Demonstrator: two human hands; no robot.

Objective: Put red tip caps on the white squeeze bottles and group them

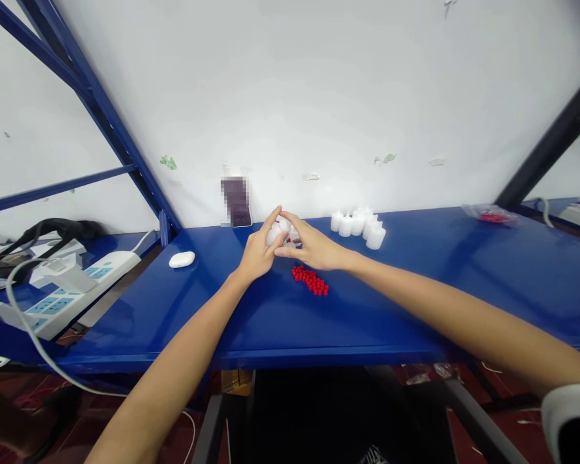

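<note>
My left hand (261, 250) and my right hand (314, 245) meet at the fingertips over the middle of the blue table, curved around several white bottles (279, 229). The fingers partly cover these bottles, and a bit of red shows among them. Just in front of my hands lies a loose patch of small red caps (310, 280). More white bottles (357, 223) with narrow tips stand in a group to the right, near the wall.
A phone (238, 201) leans on the wall behind my hands. A white earbud case (182, 260) lies at the left, beyond it a power strip (84, 283) with cables. A plastic bag with red pieces (492, 216) is at the back right. Blue frame posts (120, 135) rise at the left.
</note>
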